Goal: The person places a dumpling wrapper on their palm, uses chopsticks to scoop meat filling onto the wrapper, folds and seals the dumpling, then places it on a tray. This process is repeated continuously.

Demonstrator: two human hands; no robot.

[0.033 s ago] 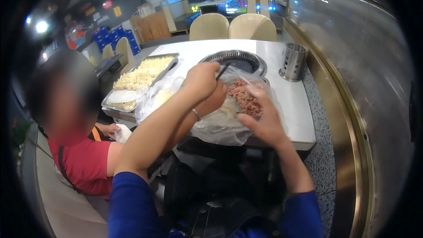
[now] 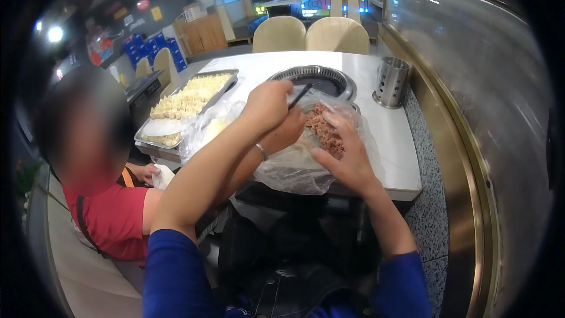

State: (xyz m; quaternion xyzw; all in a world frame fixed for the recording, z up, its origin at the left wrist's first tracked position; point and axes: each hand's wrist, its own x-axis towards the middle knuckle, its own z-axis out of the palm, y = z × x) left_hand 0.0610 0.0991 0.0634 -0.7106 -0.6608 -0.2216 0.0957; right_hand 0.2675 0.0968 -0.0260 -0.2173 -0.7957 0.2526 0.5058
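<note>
A white tabletop [image 2: 385, 141] carries a metal tray [image 2: 222, 89] of pale dumplings [image 2: 191, 95] and, nearer, clear plastic [image 2: 294, 179] around pink minced meat [image 2: 323, 132]. The right hand [image 2: 351, 162] curves at the meat's right side, grip spread; the left hand [image 2: 268, 106] overlaps a co-worker's hand [image 2: 286, 131] — its grip hidden, I cannot tell — beside a dark stick [image 2: 301, 94].
</note>
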